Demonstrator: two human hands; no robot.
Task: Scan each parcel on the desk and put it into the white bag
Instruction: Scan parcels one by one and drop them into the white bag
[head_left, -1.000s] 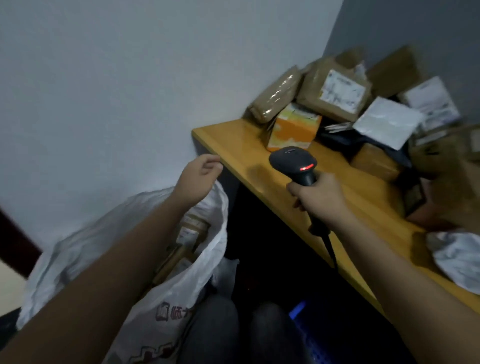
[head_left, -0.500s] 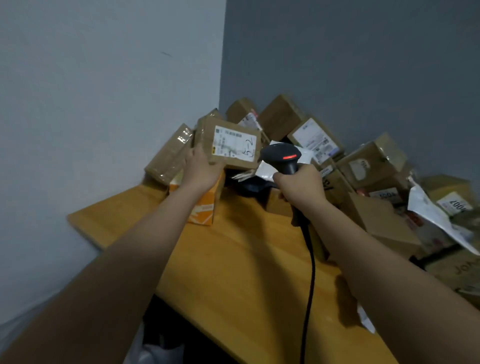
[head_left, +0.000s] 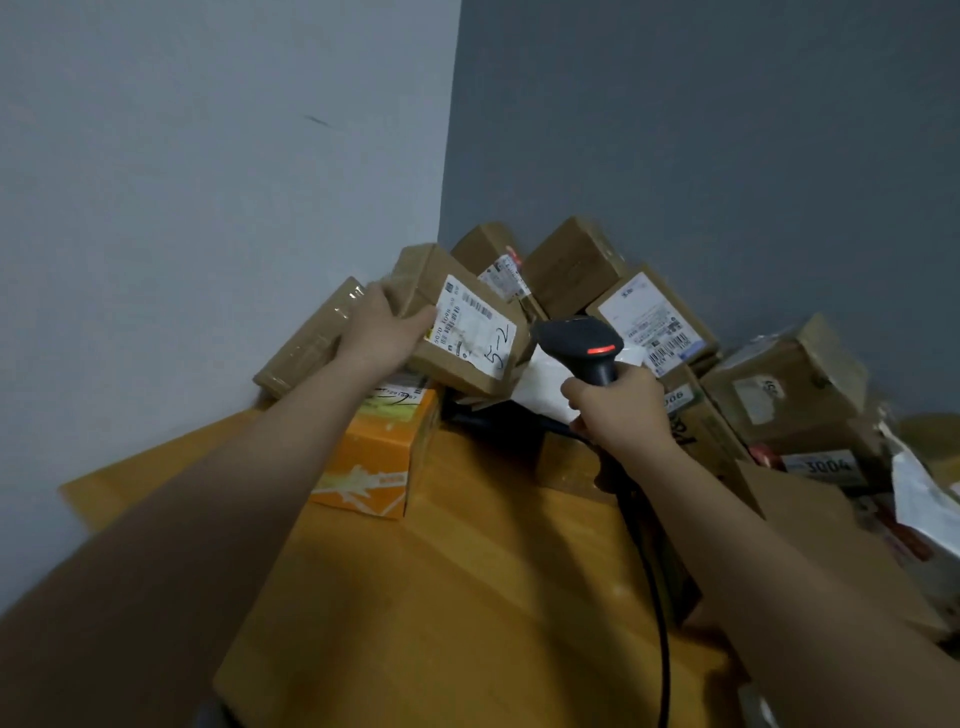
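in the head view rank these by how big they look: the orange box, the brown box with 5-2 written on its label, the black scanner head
1. orange box: nearest, so partly camera closeness
2. brown box with 5-2 on its label, close behind it in apparent size
3. black scanner head, clearly smallest

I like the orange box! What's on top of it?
A brown parcel with a white label sits over the orange box; the left hand grips it. A small label shows on the box's top; the arm hides the rest.
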